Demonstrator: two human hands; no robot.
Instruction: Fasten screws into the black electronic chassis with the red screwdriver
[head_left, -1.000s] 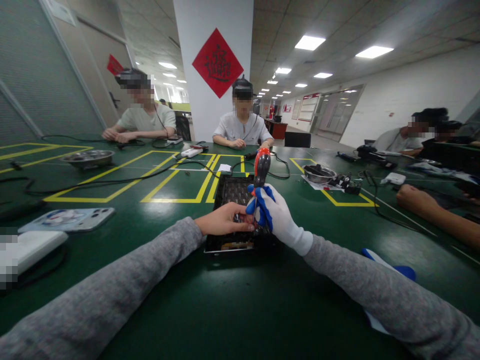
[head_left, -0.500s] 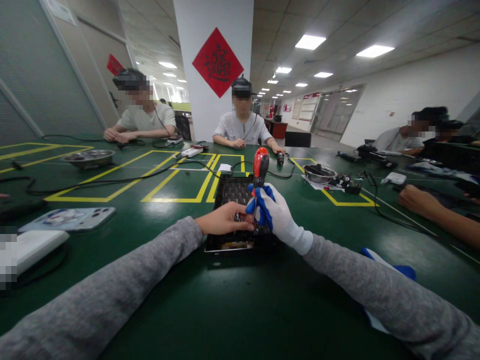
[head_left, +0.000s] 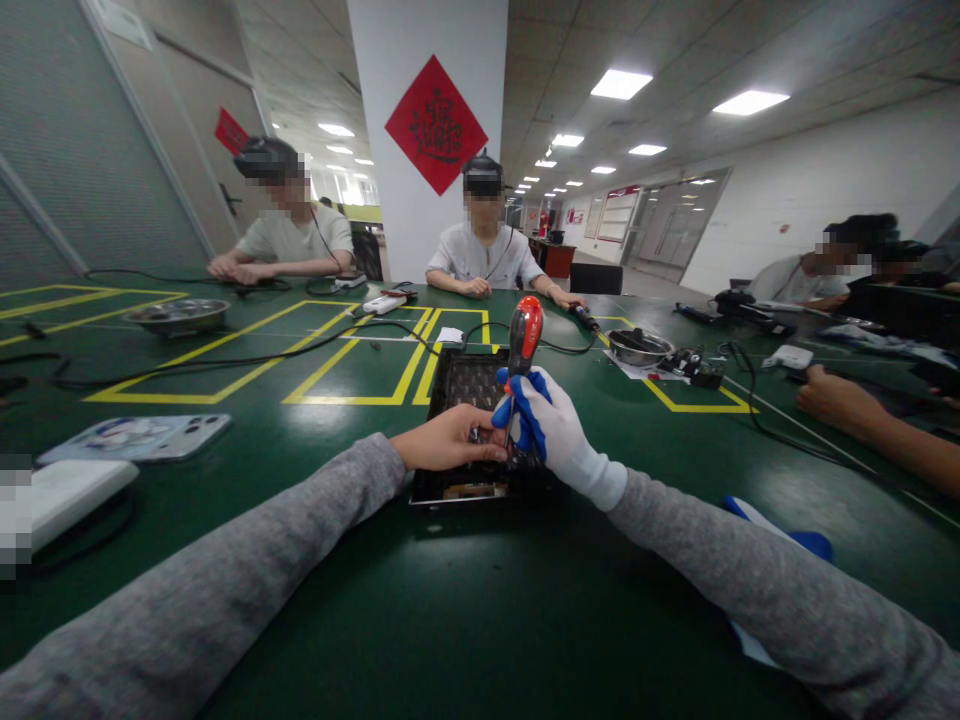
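Note:
A black rectangular casing (head_left: 469, 376) lies on the table in front of me, with rows of small light marks and an orange-brown strip at its near end. My right hand (head_left: 553, 425), in a white and blue glove, is closed around a screwdriver (head_left: 526, 335) with a red and black handle. The screwdriver stands nearly upright, its shaft pointing down into the casing; the tip is hidden. My left hand (head_left: 457, 438) is bare and lies over the casing. Its thumb and fingers close beside the shaft, and what they pinch is hidden.
A loose blue and white glove (head_left: 780, 530) lies under my right forearm. At left are a phone (head_left: 139, 438) and a white box (head_left: 82, 500). Metal bowls (head_left: 639, 346) and cables stand on the green table. Co-workers sit opposite and at right, one arm (head_left: 855, 410) reaching in.
The screwdriver handle has turned and tilted slightly to the right. My hands stay in place. Opposite, a co-worker's hand has moved right with a dark tool.

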